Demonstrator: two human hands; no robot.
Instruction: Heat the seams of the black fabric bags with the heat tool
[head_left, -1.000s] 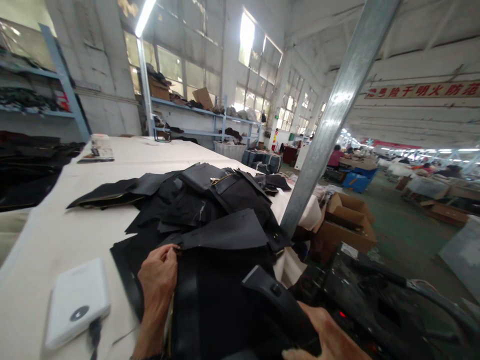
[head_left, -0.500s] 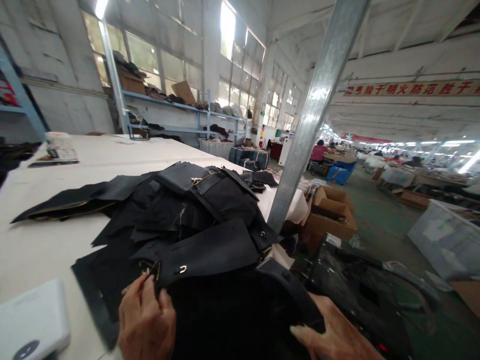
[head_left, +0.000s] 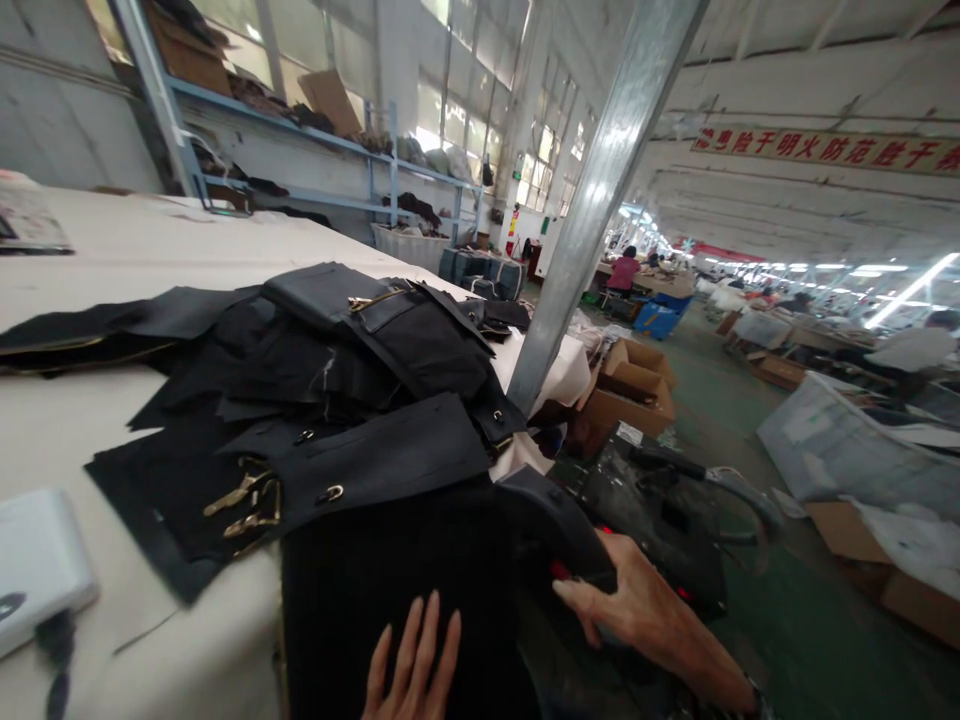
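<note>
My left hand (head_left: 416,665) lies with fingers stretched out on a dark black panel (head_left: 390,560) at the table's near edge. To its right, my right hand (head_left: 637,595) is closed round the lower end of a smooth, curved black piece (head_left: 551,515); its exact kind is unclear. Beyond both hands, black bag pieces (head_left: 375,350) are heaped on the white table (head_left: 225,240). A flat black strip (head_left: 390,460) with a gold U-shaped fitting (head_left: 330,494) borders the panel. Gold clasps (head_left: 247,505) rest left of the strip.
A white device (head_left: 41,570) with a dark plug sits at left. A metal post (head_left: 585,210) rises past the table's right edge. Right of me stands a black machine (head_left: 652,500) with red lights. Cardboard boxes (head_left: 626,400) and a grey bin (head_left: 840,440) are on the floor.
My left hand has left the gold clasps and moved right and down onto the black panel, fingers opened out. My right hand remains on the curved piece. The view has shifted.
</note>
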